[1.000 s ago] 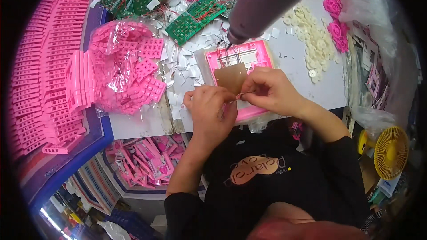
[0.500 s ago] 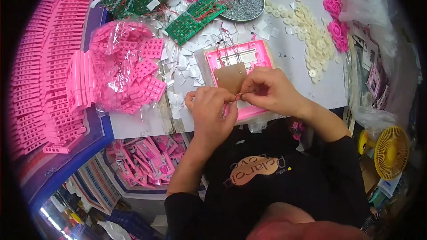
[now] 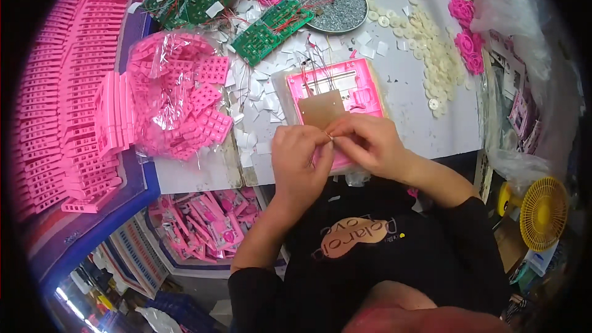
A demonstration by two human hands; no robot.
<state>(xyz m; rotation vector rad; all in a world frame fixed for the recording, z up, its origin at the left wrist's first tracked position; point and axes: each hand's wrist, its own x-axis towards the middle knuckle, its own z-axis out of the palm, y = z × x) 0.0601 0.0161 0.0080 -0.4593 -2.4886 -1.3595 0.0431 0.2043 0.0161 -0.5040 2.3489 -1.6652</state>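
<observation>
Both hands meet over the near part of a pink plastic casing (image 3: 371,106). The fingertips of my left hand (image 3: 300,157) are pinched together on a thin wire, only a short end of which shows. From the other side my right hand (image 3: 375,146) grips the wire, thumb and forefinger touching the left fingertips. Just beyond the hands a brown circuit board (image 3: 320,109) lies bare side up across the casing's open interior. Thin wires run from the board's far side past the casing's far edge. My fingers hide the casing's near left part.
Green circuit boards (image 3: 271,32) with red wires lie ahead, by a round tray of small screws (image 3: 338,20). White paper scraps and cream discs (image 3: 425,43) are scattered about. At left sit bagged pink keypads (image 3: 179,98) and stacked pink parts (image 3: 74,80). A yellow fan (image 3: 542,214) stands right.
My left hand has shifted slightly right and my right hand has come in closer, so their fingertips now meet. The wire between them shows less. The casing has barely moved.
</observation>
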